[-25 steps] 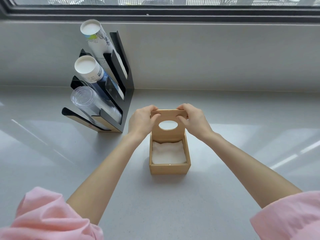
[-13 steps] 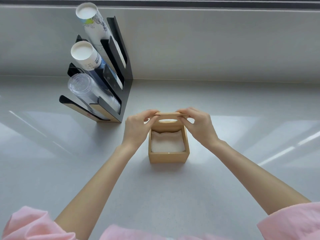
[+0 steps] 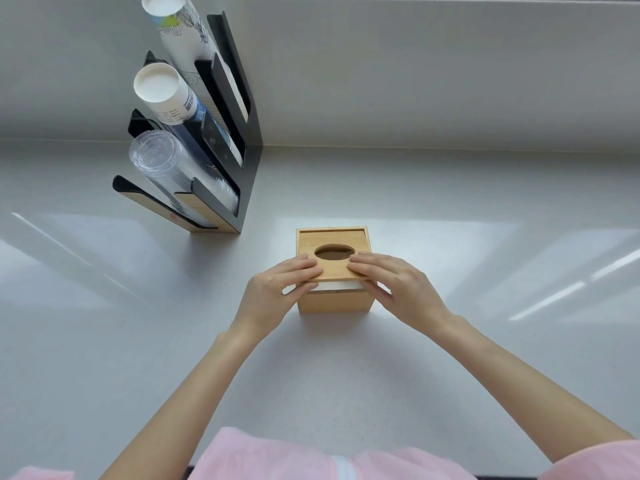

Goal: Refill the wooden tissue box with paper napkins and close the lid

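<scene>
The wooden tissue box (image 3: pixel 334 301) stands on the grey counter (image 3: pixel 346 358) in the middle of the head view. Its hinged lid (image 3: pixel 332 242), with an oval opening, lies almost flat on the box. A thin strip of white paper napkins (image 3: pixel 337 286) shows in the gap under the lid's front edge. My left hand (image 3: pixel 277 291) grips the lid's front left corner, fingers on top and thumb below. My right hand (image 3: pixel 394 287) holds the front right corner the same way.
A black cup holder (image 3: pixel 239 140) stands at the back left, against the wall. It carries two stacks of paper cups (image 3: pixel 162 95) and a stack of clear plastic cups (image 3: pixel 166 168). My pink sleeves fill the bottom edge.
Both hands swung the lid from upright at the back of the box down and forward to nearly flat. The napkins, plainly in view before, are now mostly covered.
</scene>
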`<state>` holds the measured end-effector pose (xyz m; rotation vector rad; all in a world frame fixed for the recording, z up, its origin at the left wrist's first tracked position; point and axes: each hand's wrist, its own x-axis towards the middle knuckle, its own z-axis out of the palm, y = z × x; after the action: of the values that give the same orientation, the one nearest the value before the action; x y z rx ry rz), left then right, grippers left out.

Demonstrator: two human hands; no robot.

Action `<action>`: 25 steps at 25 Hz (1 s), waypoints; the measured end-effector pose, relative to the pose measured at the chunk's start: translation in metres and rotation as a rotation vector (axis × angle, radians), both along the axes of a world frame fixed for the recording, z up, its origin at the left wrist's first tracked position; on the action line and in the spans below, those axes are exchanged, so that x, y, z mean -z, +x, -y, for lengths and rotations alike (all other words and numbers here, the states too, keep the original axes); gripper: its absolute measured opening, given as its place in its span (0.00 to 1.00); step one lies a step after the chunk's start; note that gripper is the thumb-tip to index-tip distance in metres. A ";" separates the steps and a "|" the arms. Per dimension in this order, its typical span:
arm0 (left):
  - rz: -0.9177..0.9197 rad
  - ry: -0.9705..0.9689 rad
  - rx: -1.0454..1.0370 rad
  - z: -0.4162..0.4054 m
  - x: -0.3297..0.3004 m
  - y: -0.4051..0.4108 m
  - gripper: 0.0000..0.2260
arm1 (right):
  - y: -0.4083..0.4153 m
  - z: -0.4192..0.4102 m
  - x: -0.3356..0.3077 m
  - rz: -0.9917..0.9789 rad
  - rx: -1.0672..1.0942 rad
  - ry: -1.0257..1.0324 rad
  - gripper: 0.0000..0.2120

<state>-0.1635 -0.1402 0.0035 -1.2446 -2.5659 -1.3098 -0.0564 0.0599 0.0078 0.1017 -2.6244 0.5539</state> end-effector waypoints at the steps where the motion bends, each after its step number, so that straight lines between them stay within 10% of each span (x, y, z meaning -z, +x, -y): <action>1: 0.001 -0.019 0.006 0.001 0.004 0.002 0.12 | 0.002 0.001 0.004 -0.007 -0.009 0.007 0.18; 25: -0.005 -0.092 0.070 0.010 0.019 0.001 0.14 | 0.011 0.009 0.038 -0.003 0.034 -0.124 0.16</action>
<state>-0.1620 -0.1501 -0.0159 -1.3626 -2.6300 -1.2102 -0.0450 0.0506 -0.0298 0.0190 -2.5765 0.7021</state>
